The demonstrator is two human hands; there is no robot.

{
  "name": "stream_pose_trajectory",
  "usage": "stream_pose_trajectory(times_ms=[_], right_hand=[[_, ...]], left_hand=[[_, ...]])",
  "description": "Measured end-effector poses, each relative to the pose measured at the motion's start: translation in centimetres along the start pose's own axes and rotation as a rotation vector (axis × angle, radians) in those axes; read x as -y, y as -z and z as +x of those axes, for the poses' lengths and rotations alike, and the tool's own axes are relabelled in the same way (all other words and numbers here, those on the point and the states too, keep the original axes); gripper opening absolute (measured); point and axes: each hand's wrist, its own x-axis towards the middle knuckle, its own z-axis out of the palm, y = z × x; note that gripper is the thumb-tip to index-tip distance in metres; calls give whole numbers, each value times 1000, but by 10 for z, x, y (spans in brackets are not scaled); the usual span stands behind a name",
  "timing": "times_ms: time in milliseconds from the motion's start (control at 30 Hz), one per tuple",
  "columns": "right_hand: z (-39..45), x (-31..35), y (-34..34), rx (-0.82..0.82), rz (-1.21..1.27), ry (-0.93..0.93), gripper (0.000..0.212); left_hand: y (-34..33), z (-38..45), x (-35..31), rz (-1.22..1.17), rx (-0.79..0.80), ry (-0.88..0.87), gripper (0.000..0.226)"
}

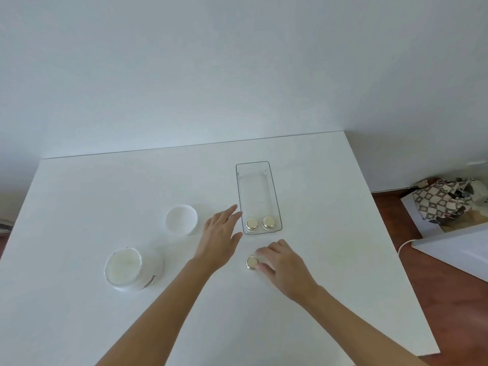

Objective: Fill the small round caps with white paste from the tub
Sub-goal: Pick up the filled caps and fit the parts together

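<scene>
- Two hands worked over the white surface point(317, 207), which carried everything the task needed.
- The open tub point(132, 269) of white paste stood near the left, well apart from the loose cap and on the far side of the left arm; its lid point(181, 220) lay upturned behind it.
- A clear tray point(239, 180) sat farther back with its long axis running away from the person, and two caps point(251, 223) stood side by side at its near end, both apparently already filled.
- The left hand point(220, 239) hovered flat just beside the tray's near left corner, fingers spread and gripping nothing; whether it touched the tray wall I could not tell.
- The right hand point(284, 268) reached in from the right, palm down, and was clearly the nearer hand to the third cap.
- The loose cap point(252, 262) stood on the surface just in front of the tray's near end, directly to the left of the right fingers point(264, 252), which curled around its right side with the thumb touching its rim.
- That grip looked light, a pinch more than a clench.
- My judgement: this cap looked pale inside, so the coming move was probably a short lift forward into the tray.
</scene>
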Motion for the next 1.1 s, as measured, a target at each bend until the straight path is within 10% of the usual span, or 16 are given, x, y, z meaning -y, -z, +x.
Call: stream_pose_trajectory(times_ms=[133, 333, 667, 1100], right_hand=[[6, 7, -22, 174, -137, 6, 49], [6, 9, -29, 204, -117, -1, 32], [46, -5, 55, -217, 152, -106, 29], [142, -27, 43, 217, -656, 67, 37]], left_hand=[[-4, -2, -2, -20, -29, -10, 50], [-6, 0, -3, -41, -52, -22, 47], [-9, -1, 0, -37, -68, -38, 49], [-8, 3, 1, 42, -77, -56, 44]])
